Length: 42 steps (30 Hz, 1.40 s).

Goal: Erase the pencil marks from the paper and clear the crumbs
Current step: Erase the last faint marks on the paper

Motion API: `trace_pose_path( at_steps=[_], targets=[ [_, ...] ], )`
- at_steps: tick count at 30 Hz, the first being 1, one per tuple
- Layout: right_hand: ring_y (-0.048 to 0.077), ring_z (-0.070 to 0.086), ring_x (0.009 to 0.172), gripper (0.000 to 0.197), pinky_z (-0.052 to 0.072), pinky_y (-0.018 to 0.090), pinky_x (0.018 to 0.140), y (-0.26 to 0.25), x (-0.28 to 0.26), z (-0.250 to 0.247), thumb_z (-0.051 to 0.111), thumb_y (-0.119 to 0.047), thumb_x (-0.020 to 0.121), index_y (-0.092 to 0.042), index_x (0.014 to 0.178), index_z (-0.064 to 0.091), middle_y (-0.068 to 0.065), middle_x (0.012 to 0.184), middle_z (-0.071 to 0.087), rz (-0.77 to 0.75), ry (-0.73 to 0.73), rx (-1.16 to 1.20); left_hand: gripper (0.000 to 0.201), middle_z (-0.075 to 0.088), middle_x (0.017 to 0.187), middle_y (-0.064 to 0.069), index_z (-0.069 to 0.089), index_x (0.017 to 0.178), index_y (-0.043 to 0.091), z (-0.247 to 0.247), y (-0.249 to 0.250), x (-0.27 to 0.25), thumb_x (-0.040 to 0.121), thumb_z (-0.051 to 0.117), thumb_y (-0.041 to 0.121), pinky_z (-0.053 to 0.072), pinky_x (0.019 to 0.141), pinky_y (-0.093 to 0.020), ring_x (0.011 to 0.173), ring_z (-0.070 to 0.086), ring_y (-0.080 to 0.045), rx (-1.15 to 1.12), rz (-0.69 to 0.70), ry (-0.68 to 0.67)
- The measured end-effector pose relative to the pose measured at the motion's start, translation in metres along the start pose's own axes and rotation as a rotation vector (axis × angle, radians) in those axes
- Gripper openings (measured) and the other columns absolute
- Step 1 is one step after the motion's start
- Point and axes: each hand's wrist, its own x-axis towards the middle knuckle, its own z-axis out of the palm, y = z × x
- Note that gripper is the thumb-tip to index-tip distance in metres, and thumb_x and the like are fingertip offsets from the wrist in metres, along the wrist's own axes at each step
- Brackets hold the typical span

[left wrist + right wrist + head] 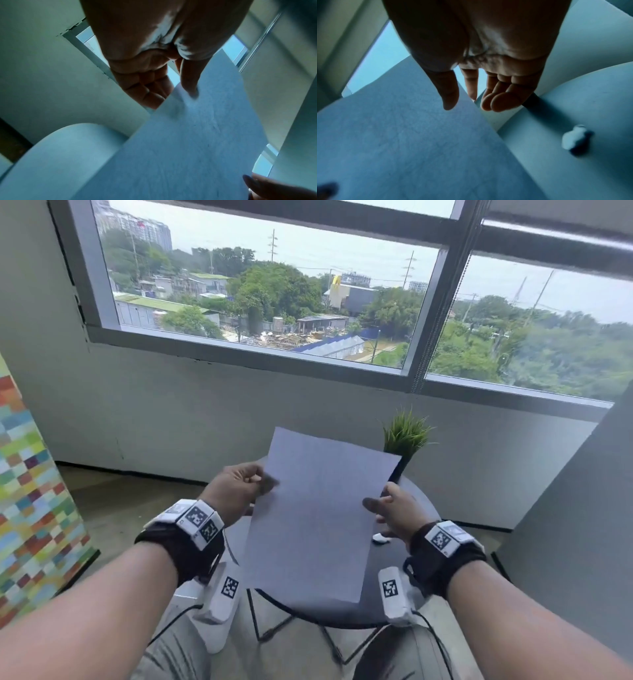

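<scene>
A pot (401, 470) holding a grass-like plant (407, 433) stands on the round dark desk (414, 501) just beyond the right hand (394, 513), mostly hidden behind the paper (315, 515). The paper is held up off the desk, tilted toward the person, between the two hands. The left hand (236, 491) pinches the paper's left edge, thumb on the near face and fingers curled behind it; in the left wrist view the thumb (190, 81) presses the sheet while the curled fingers (149, 92) sit beside its edge. The right hand pinches the right edge, thumb (448, 92) on the near face, the index finger at the edge and the other fingers (501, 100) loosely bent behind. A small white thing, probably the eraser (381, 538), lies on the desk just under the right hand; the wrist view blurs it. No pencil marks can be made out on the sheet, and its lower edge covers the desk's near part.
</scene>
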Motion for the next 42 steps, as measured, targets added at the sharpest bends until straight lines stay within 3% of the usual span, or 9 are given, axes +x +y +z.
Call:
trace_pose_path(
  at_steps=[3, 8, 14, 22, 26, 31, 35, 39, 42],
  targets=[
    [0.016, 0.045, 0.063, 0.005, 0.038, 0.023, 0.049, -0.028, -0.012, -0.017, 0.067, -0.018, 0.087, -0.020, 0.086, 0.063, 0.002, 0.077, 0.053, -0.189, -0.020, 0.217, 0.016, 0.064, 0.072, -0.004, 0.066, 0.079, 0.013, -0.003, 0.027, 0.006, 0.093, 0.062, 0.005, 0.053, 0.051, -0.023, 0.057, 0.063, -0.009, -0.056, 0.112, 0.044],
    [0.012, 0.050, 0.060, 0.014, 0.045, 0.027, 0.050, -0.040, -0.024, -0.019, 0.068, -0.029, 0.090, -0.016, 0.086, 0.067, 0.002, 0.071, 0.056, -0.452, 0.136, 0.112, 0.008, 0.059, 0.075, -0.003, 0.066, 0.087, 0.014, -0.010, 0.025, 0.013, 0.093, 0.062, 0.010, 0.052, 0.065, -0.030, 0.066, 0.063, -0.019, -0.046, 0.160, 0.151],
    [0.019, 0.048, 0.058, 0.012, 0.037, 0.031, 0.054, 0.003, -0.013, 0.015, 0.063, -0.014, 0.090, -0.004, 0.084, 0.059, 0.008, 0.070, 0.051, -0.080, -0.041, 0.025, 0.017, 0.059, 0.082, -0.008, 0.063, 0.109, 0.000, -0.009, -0.033, 0.014, 0.094, 0.061, 0.009, 0.041, 0.061, -0.026, 0.067, 0.054, -0.022, 0.224, -0.161, 0.037],
    [0.017, 0.050, 0.052, 0.016, 0.038, 0.026, 0.047, 0.002, 0.025, 0.005, 0.061, -0.018, 0.094, -0.011, 0.081, 0.055, 0.008, 0.069, 0.054, -0.087, -0.021, -0.015, 0.008, 0.063, 0.070, -0.002, 0.067, 0.092, 0.010, -0.010, -0.036, 0.042, 0.088, 0.063, 0.004, 0.037, 0.043, -0.017, 0.050, 0.054, -0.012, 0.469, -0.130, 0.093],
    [0.019, 0.057, 0.064, 0.004, 0.050, 0.027, 0.055, 0.044, 0.050, 0.001, 0.061, -0.013, 0.089, -0.012, 0.091, 0.065, 0.008, 0.085, 0.064, 0.014, 0.070, -0.363, 0.007, 0.062, 0.070, -0.003, 0.064, 0.080, 0.012, 0.000, -0.065, 0.051, 0.084, 0.067, 0.007, 0.037, 0.037, -0.014, 0.053, 0.055, -0.015, 0.702, -0.225, 0.020],
    [0.029, 0.054, 0.110, 0.029, 0.043, 0.034, 0.099, 0.089, 0.062, 0.006, 0.059, -0.025, 0.086, -0.032, 0.113, 0.064, 0.004, 0.117, 0.049, 0.016, -0.093, -0.865, 0.036, 0.063, 0.116, -0.005, 0.056, 0.115, 0.018, 0.008, -0.094, 0.058, 0.083, 0.071, 0.027, 0.043, 0.077, -0.026, 0.104, 0.060, -0.026, 0.985, -0.377, -0.042],
    [0.021, 0.056, 0.101, 0.021, 0.040, 0.026, 0.088, 0.093, 0.068, -0.007, 0.063, -0.025, 0.087, -0.030, 0.107, 0.065, -0.002, 0.105, 0.050, -0.076, -0.140, -0.868, 0.072, 0.047, 0.137, -0.006, 0.028, 0.145, 0.022, 0.007, -0.097, 0.063, 0.086, 0.067, 0.036, 0.042, 0.094, -0.034, 0.122, 0.049, -0.029, 1.088, -0.274, -0.029],
    [0.022, 0.058, 0.101, 0.011, 0.042, 0.029, 0.087, 0.085, 0.082, -0.014, 0.056, -0.025, 0.093, -0.029, 0.098, 0.065, 0.001, 0.107, 0.063, -0.117, -0.173, -0.936, 0.084, 0.017, 0.157, 0.004, 0.016, 0.150, 0.039, 0.014, -0.097, 0.066, 0.083, 0.062, 0.057, 0.033, 0.112, -0.043, 0.144, 0.022, -0.020, 1.268, -0.093, -0.245],
    [0.020, 0.059, 0.082, 0.015, 0.047, 0.027, 0.072, 0.065, 0.088, -0.001, 0.052, -0.024, 0.096, -0.031, 0.087, 0.062, -0.005, 0.089, 0.065, -0.121, -0.153, -0.731, 0.098, -0.001, 0.163, 0.008, 0.008, 0.153, 0.039, 0.028, -0.101, 0.070, 0.076, 0.059, 0.071, 0.021, 0.119, -0.042, 0.150, 0.004, -0.016, 1.383, -0.032, -0.415]
  ],
)
